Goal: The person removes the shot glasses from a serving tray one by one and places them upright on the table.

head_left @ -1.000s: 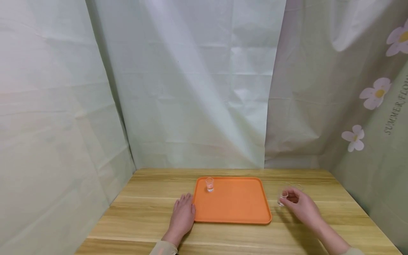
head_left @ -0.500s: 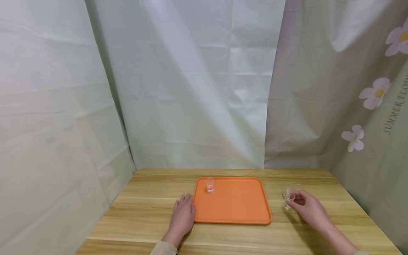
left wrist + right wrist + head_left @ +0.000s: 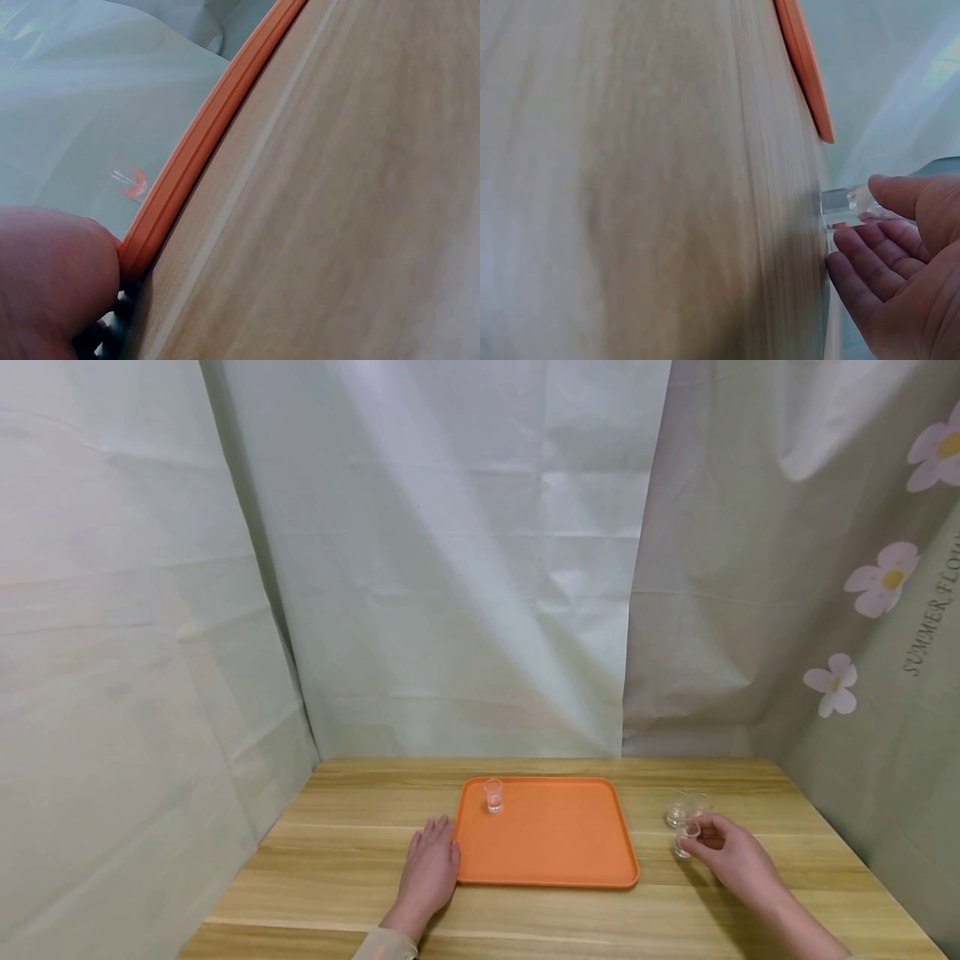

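Presently, small clear glass (image 3: 681, 845) right of orange tray (image 3: 555, 839), close over or on tabletop (image 3: 360, 814); base contact cannot be confirmed. Advised: light, even pinch, glass upright, clearance from 2 neighbouring glasses (image 3: 676, 812) just behind; knocking them judged main risk. Grip, right hand (image 3: 738, 862): narrow, small glass held between thumb and fingers. Left hand (image 3: 429, 870): holding nothing, fingers extended on tabletop, thumb side touching tray's left edge; gentle steadying judged sufficient. 1 further glass (image 3: 493, 797) upright on tray, near far-left corner.

"SUMMER FLOW…" (image 3: 932, 610) on flowered backdrop (image 3: 862, 760)
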Available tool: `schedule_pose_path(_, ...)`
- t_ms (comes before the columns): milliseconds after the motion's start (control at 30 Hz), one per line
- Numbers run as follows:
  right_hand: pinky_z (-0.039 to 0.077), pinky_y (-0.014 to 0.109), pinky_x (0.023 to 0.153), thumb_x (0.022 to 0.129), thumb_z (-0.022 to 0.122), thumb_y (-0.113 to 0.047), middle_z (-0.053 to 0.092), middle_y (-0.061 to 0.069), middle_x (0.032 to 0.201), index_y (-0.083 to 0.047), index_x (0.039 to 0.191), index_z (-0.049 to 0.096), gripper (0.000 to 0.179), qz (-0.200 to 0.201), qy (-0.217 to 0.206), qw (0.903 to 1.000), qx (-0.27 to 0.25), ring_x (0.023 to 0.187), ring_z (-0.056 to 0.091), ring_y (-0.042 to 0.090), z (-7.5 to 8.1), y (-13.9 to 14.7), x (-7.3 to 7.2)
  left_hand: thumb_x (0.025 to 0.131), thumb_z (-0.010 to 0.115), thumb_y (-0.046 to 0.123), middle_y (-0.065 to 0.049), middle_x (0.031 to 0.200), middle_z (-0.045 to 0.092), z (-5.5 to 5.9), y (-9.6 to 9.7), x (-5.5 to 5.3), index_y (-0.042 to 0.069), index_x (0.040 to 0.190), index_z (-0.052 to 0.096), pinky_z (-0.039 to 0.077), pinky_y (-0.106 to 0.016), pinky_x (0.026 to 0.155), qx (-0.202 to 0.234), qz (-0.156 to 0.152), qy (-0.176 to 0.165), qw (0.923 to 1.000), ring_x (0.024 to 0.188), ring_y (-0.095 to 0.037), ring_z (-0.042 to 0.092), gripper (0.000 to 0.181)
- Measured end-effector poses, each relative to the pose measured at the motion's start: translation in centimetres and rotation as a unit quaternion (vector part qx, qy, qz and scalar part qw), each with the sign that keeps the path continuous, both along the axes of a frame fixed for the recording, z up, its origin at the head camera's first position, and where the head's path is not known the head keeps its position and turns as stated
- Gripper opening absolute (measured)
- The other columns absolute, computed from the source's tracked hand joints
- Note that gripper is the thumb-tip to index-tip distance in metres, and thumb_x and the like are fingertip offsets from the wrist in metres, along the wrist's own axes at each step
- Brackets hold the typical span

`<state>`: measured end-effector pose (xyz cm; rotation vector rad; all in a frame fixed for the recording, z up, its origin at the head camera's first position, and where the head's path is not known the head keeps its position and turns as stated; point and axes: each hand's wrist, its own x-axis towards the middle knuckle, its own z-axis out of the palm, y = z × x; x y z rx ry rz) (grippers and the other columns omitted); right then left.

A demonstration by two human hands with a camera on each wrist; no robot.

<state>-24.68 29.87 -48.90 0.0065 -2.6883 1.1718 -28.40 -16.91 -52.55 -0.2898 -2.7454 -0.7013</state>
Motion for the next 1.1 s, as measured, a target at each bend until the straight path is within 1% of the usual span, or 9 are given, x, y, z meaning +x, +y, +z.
schedule_pose_path(333, 0.060, 0.025, 0.079, 0.101, 0.085, -0.022, 0.077, 0.008, 0.113, 0.005, 0.127, 0.069, 0.041, 0.006, -0.003, 0.9999, -0.014, 0.102, 0.076, 0.021, 0.0, 0.1, 0.0, 0.110, 0.060, 0.010, -0.031, 0.157, 0.057, 0.1, 0.0, 0.0, -0.012, 0.146, 0.063, 0.031, -0.068, 0.127, 0.005, 0.001, -0.008, 1.0000, 0.151, -0.053, 0.046, 0.042)
schedule_pose_path(433, 0.059, 0.025, 0.081, 0.100, 0.085, -0.024, 0.077, 0.011, 0.116, 0.006, 0.131, 0.068, 0.047, 0.005, 0.001, 0.9999, -0.010, 0.106, 0.077, 0.026, 0.2, 0.2, 0.1, 0.111, 0.059, 0.010, -0.031, 0.157, 0.056, 0.1, 0.0, -0.1, -0.012, 0.147, 0.062, 0.030, -0.068, 0.127, 0.005, 0.001, -0.010, 0.9999, 0.152, -0.052, 0.046, 0.042)
schedule_pose_path(533, 0.059, 0.026, 0.085, 0.101, 0.084, -0.029, 0.076, 0.018, 0.124, 0.007, 0.138, 0.065, 0.055, 0.002, 0.005, 1.0000, -0.002, 0.113, 0.075, 0.034, 0.4, 0.2, 0.3, 0.111, 0.059, 0.011, -0.031, 0.158, 0.056, 0.2, 0.0, -0.1, -0.012, 0.147, 0.062, 0.030, -0.068, 0.128, 0.005, 0.000, -0.012, 0.9999, 0.152, -0.052, 0.045, 0.042)
schedule_pose_path(600, 0.061, 0.033, 0.091, 0.102, 0.083, -0.032, 0.074, 0.024, 0.131, 0.008, 0.142, 0.063, 0.061, 0.001, 0.010, 0.9999, 0.004, 0.119, 0.074, 0.040, 0.7, 0.1, 0.4, 0.111, 0.059, 0.010, -0.031, 0.157, 0.056, 0.2, 0.0, 0.0, -0.012, 0.147, 0.062, 0.030, -0.068, 0.127, 0.004, -0.001, -0.010, 0.9999, 0.152, -0.052, 0.045, 0.042)
schedule_pose_path(667, 0.062, 0.044, 0.098, 0.103, 0.081, -0.035, 0.070, 0.029, 0.137, 0.009, 0.147, 0.059, 0.065, 0.002, 0.014, 0.9999, 0.004, 0.123, 0.071, 0.045, 1.1, 0.0, 0.5, 0.111, 0.059, 0.010, -0.032, 0.157, 0.056, 0.2, 0.0, 0.0, -0.012, 0.146, 0.062, 0.030, -0.068, 0.127, 0.002, -0.002, -0.009, 1.0000, 0.152, -0.053, 0.046, 0.042)
schedule_pose_path(767, 0.056, 0.060, 0.106, 0.105, 0.080, -0.036, 0.066, 0.032, 0.144, 0.009, 0.151, 0.056, 0.069, 0.002, 0.022, 0.9998, 0.001, 0.128, 0.067, 0.050, 1.9, -0.3, 0.5, 0.110, 0.059, 0.010, -0.032, 0.156, 0.056, 0.1, -0.1, 0.0, -0.012, 0.146, 0.062, 0.030, -0.069, 0.127, 0.002, -0.002, -0.006, 1.0000, 0.151, -0.053, 0.046, 0.042)
schedule_pose_path(800, 0.054, 0.064, 0.107, 0.105, 0.079, -0.037, 0.065, 0.032, 0.145, 0.009, 0.151, 0.055, 0.069, 0.002, 0.022, 0.9998, -0.001, 0.130, 0.066, 0.051, 2.3, -0.4, 0.5, 0.110, 0.059, 0.010, -0.032, 0.156, 0.057, 0.1, -0.1, -0.1, -0.012, 0.146, 0.062, 0.030, -0.069, 0.127, 0.003, -0.002, -0.006, 1.0000, 0.151, -0.053, 0.046, 0.042)
schedule_pose_path(933, 0.050, 0.066, 0.111, 0.105, 0.078, -0.040, 0.062, 0.034, 0.148, 0.009, 0.151, 0.055, 0.072, 0.004, 0.033, 0.9994, 0.004, 0.134, 0.062, 0.053, 3.5, -1.4, 0.0, 0.111, 0.059, 0.010, -0.032, 0.156, 0.057, 0.1, -0.1, -0.1, -0.012, 0.146, 0.062, 0.030, -0.068, 0.127, 0.003, -0.002, -0.006, 1.0000, 0.151, -0.053, 0.046, 0.042)
schedule_pose_path(1100, 0.049, 0.062, 0.116, 0.104, 0.080, -0.037, 0.063, 0.033, 0.148, 0.009, 0.150, 0.056, 0.070, 0.025, 0.052, 0.9983, -0.007, 0.138, 0.060, 0.051, 4.4, -3.3, -0.8, 0.110, 0.059, 0.010, -0.032, 0.156, 0.057, 0.0, -0.1, -0.1, -0.012, 0.145, 0.063, 0.031, -0.069, 0.127, 0.003, -0.003, -0.001, 1.0000, 0.151, -0.053, 0.046, 0.041)
